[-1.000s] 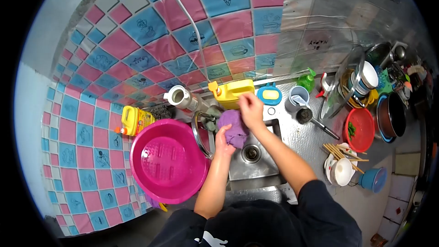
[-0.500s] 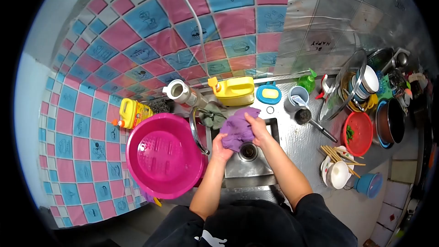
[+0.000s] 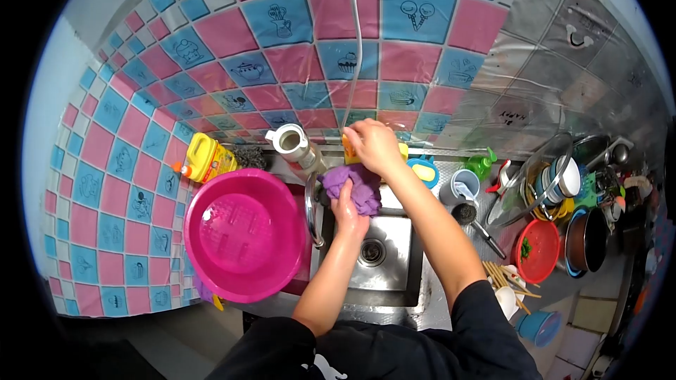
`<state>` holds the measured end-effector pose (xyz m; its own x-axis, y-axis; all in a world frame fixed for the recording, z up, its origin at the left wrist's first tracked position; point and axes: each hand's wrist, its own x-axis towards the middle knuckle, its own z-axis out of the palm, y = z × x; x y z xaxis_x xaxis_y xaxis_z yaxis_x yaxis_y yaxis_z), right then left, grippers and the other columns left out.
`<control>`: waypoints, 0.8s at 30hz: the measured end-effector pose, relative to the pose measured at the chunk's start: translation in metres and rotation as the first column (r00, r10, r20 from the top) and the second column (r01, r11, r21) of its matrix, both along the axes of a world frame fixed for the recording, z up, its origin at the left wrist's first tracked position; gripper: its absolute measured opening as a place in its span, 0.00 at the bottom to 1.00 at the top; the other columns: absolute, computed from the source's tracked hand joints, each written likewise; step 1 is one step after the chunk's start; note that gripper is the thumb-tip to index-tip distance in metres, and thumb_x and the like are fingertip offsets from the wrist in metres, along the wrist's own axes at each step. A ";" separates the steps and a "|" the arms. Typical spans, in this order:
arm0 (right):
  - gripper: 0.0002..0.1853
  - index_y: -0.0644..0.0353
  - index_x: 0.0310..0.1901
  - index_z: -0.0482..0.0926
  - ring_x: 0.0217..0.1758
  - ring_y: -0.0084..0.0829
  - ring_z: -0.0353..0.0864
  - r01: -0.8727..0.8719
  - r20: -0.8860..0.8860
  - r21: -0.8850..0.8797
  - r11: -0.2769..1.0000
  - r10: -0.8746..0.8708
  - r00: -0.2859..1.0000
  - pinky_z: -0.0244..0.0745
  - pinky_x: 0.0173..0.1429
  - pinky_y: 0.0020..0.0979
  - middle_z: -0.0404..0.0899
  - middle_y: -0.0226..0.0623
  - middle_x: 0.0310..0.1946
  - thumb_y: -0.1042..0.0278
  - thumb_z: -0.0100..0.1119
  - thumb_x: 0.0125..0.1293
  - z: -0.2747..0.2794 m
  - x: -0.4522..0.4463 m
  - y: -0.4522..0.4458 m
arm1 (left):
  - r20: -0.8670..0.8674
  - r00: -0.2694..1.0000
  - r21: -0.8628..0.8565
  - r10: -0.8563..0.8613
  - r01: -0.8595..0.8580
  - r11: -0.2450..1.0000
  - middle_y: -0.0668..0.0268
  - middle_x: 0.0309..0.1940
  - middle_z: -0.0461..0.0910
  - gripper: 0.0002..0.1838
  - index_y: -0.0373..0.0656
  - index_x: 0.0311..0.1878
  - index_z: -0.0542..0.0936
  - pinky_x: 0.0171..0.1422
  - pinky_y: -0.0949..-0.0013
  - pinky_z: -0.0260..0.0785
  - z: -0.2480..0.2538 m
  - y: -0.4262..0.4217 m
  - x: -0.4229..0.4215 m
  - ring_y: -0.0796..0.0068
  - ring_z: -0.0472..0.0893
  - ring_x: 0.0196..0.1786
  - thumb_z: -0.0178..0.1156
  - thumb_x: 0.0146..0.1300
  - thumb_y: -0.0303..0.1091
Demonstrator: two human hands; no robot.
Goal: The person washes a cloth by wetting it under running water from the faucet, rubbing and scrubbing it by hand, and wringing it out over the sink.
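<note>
In my left hand (image 3: 348, 207) is a bunched purple cloth (image 3: 360, 190), held above the back left of the steel sink (image 3: 380, 267). My right hand (image 3: 377, 146) reaches over a yellow bottle (image 3: 403, 150) behind the sink. Its fingers curl down around the bottle's orange cap end, and the hand and forearm hide most of the bottle. The curved metal faucet (image 3: 310, 211) stands left of the cloth. A blue soap dish (image 3: 425, 172) with a yellow piece in it sits just right of my right forearm.
A large pink basin (image 3: 243, 239) stands left of the sink. Behind it are another yellow bottle (image 3: 204, 158) and a grey jug (image 3: 290, 144). To the right are a cup (image 3: 459, 188), a scrub brush (image 3: 465, 214), a red bowl (image 3: 539, 250), chopsticks (image 3: 503, 281) and stacked dishes.
My right hand has let go of the purple cloth and moved up to the yellow bottle. My left hand keeps the cloth. The camera view has shifted.
</note>
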<state>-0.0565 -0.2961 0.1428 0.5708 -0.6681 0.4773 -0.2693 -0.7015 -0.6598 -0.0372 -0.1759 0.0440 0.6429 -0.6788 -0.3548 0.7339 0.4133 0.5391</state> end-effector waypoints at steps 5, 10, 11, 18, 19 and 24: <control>0.30 0.56 0.30 0.80 0.42 0.46 0.77 -0.031 -0.508 0.431 0.902 0.270 0.818 0.69 0.47 0.43 0.80 0.43 0.30 0.41 0.32 0.65 -0.005 0.028 -0.018 | 0.084 0.975 -0.037 0.208 -0.205 0.978 0.61 0.47 0.73 0.13 0.40 0.52 0.68 0.54 0.63 0.69 0.029 -0.029 0.003 0.66 0.75 0.49 0.47 0.64 0.30; 0.28 0.52 0.32 0.81 0.43 0.48 0.76 0.017 -0.555 0.422 0.906 0.244 0.795 0.69 0.48 0.44 0.79 0.45 0.33 0.42 0.32 0.65 -0.003 0.028 -0.019 | 0.011 0.973 0.003 0.229 -0.229 0.973 0.62 0.48 0.72 0.13 0.41 0.53 0.67 0.54 0.61 0.69 0.025 -0.038 0.008 0.67 0.75 0.49 0.44 0.66 0.30; 0.27 0.51 0.33 0.81 0.43 0.48 0.76 0.023 -0.560 0.418 0.908 0.238 0.793 0.69 0.49 0.44 0.79 0.46 0.34 0.43 0.32 0.65 -0.004 0.029 -0.020 | 0.021 0.971 0.017 0.238 -0.238 0.971 0.62 0.48 0.72 0.13 0.41 0.53 0.66 0.54 0.62 0.69 0.024 -0.039 0.009 0.67 0.75 0.49 0.44 0.67 0.30; 0.27 0.51 0.34 0.81 0.45 0.48 0.75 -0.009 -0.581 0.393 0.919 0.256 0.772 0.68 0.51 0.44 0.79 0.47 0.35 0.44 0.33 0.66 -0.012 0.032 -0.022 | 0.100 0.944 0.048 0.316 -0.322 0.946 0.64 0.47 0.72 0.12 0.45 0.53 0.66 0.53 0.64 0.69 0.020 -0.049 0.013 0.69 0.74 0.49 0.42 0.68 0.30; 0.27 0.51 0.34 0.81 0.45 0.48 0.75 -0.011 -0.584 0.394 0.919 0.259 0.769 0.68 0.51 0.44 0.79 0.47 0.35 0.44 0.33 0.66 -0.011 0.032 -0.021 | 0.105 0.939 0.054 0.327 -0.334 0.941 0.64 0.47 0.72 0.12 0.45 0.52 0.67 0.53 0.64 0.69 0.021 -0.050 0.012 0.68 0.74 0.49 0.42 0.68 0.30; 0.26 0.52 0.35 0.81 0.47 0.47 0.75 -0.013 -0.609 0.386 0.922 0.265 0.748 0.68 0.52 0.43 0.78 0.47 0.37 0.44 0.33 0.66 -0.009 0.032 -0.021 | 0.089 0.939 0.053 0.332 -0.337 0.940 0.63 0.47 0.72 0.12 0.44 0.52 0.67 0.53 0.64 0.69 0.026 -0.050 0.012 0.68 0.74 0.49 0.41 0.67 0.28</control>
